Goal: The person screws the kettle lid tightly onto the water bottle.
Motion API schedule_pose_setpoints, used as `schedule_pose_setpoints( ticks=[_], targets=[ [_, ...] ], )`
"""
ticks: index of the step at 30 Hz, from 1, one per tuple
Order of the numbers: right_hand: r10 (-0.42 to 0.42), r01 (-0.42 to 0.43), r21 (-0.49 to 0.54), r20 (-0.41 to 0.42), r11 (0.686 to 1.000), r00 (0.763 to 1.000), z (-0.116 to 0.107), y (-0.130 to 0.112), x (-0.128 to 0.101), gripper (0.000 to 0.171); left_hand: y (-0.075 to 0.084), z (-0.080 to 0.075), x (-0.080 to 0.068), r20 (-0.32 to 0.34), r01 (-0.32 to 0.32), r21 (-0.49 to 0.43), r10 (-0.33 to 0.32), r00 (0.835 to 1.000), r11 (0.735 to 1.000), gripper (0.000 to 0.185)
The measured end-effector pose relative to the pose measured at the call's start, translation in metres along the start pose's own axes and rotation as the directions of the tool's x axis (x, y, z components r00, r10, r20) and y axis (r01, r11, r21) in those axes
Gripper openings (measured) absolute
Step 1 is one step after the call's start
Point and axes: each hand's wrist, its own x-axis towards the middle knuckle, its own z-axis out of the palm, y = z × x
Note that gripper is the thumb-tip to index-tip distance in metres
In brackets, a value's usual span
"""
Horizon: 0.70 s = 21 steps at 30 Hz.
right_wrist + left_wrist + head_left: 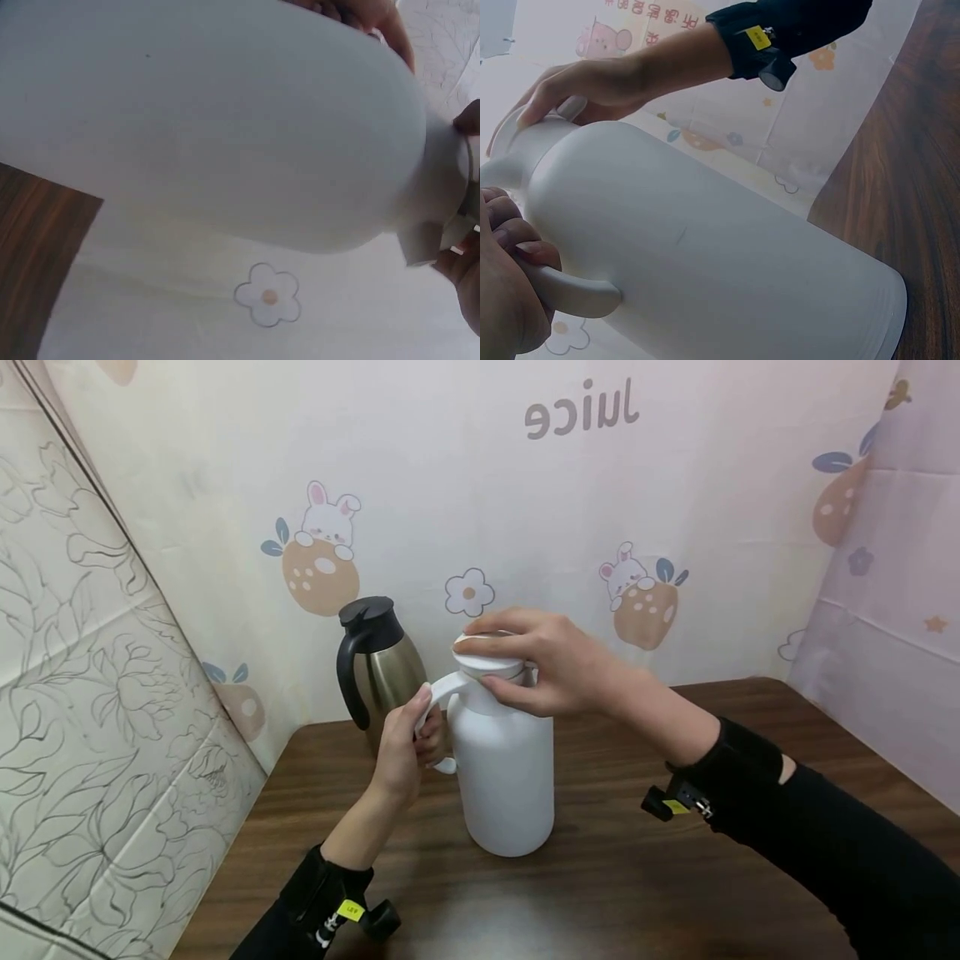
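A white thermos jug [506, 785] stands upright on the table, its spout [421, 246] showing in the right wrist view. My left hand [401, 747] grips its curved handle [448, 683], fingers wrapped round it. From above, my right hand [558, 660] holds the round white lid [487, 667], with fingers over its top and far side and the thumb at the near side below the rim. In the left wrist view the handle's lower end [585, 296] joins the jug's body just below my curled fingers.
Behind the white jug, to its left, stands a bronze metal thermos jug [397, 672] with a black lid and handle. The brown wooden table [622, 860] ends at a printed cloth backdrop [420, 468]. A floral-lined panel [97, 693] rises at the left.
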Motion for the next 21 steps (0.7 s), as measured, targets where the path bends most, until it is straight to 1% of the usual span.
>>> schedule_pose_setpoints(
  ticks=[3,5,8,12,15,17,21],
  targets=[
    [0.019,-0.021,-0.082,-0.018,0.996,1.000,0.002,-0.009,0.003,0.037,0.000,-0.001,0.000,-0.005,0.005,-0.004,-0.005,1.000,1.000,0.049],
    [0.042,-0.047,-0.149,-0.033,0.988,0.999,0.004,-0.015,0.005,0.036,0.000,-0.001,0.000,-0.005,0.003,-0.007,-0.003,1.000,1.000,0.049],
    [0.106,-0.113,-0.232,-0.045,0.966,0.993,0.007,-0.025,0.008,0.036,0.000,-0.001,0.000,-0.001,-0.005,-0.016,0.005,1.000,1.000,0.048],
    [0.194,-0.202,-0.310,-0.059,0.929,0.979,0.012,-0.037,0.011,0.036,-0.001,-0.002,0.000,0.010,-0.022,-0.021,0.022,1.000,1.000,0.048],
    [0.250,-0.255,-0.345,-0.058,0.903,0.966,0.013,-0.043,0.013,0.037,-0.002,-0.002,0.000,0.021,-0.028,-0.015,0.029,0.999,0.999,0.049],
    [0.288,-0.284,-0.354,-0.042,0.891,0.957,0.012,-0.046,0.013,0.038,-0.002,-0.002,-0.001,0.026,-0.031,-0.010,0.031,0.999,0.999,0.050],
    [0.364,-0.330,-0.340,0.041,0.881,0.930,0.004,-0.051,0.013,0.045,-0.002,-0.001,-0.001,0.034,-0.034,-0.011,0.034,0.999,0.999,0.050]
  ],
)
